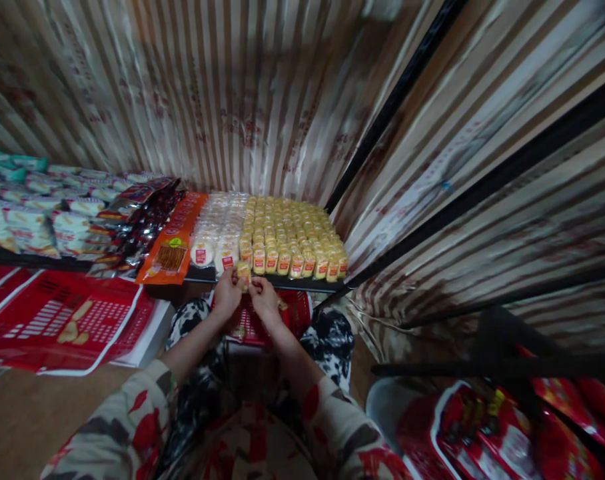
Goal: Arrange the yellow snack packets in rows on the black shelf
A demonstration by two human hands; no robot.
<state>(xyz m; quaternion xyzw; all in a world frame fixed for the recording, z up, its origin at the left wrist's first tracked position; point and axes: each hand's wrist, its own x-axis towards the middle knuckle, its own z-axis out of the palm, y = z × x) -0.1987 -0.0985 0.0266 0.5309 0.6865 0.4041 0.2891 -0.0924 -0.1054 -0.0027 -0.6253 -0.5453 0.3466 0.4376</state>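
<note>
A small yellow snack packet (243,269) in clear wrapping is held up just in front of the shelf. My left hand (227,293) pinches it from one side, and the fingertips of my right hand (264,299) grip its other side. Directly behind it stand tight rows of similar yellow packets (287,233), with red-and-white labels facing me. To their left lie round white wrapped snacks (202,252). Beneath my hands, between my knees, is a red basket (304,310) with a few small packets in it, partly hidden by my forearms.
Left along the low shelf (312,285) are an orange snack bag (168,240), dark shiny packets (147,223) and stacked white-green packs (32,223). A red printed bag (67,317) sits at lower left. Dark poles (397,100) slant past the striped sheeting at right; more red packages (502,427) lie lower right.
</note>
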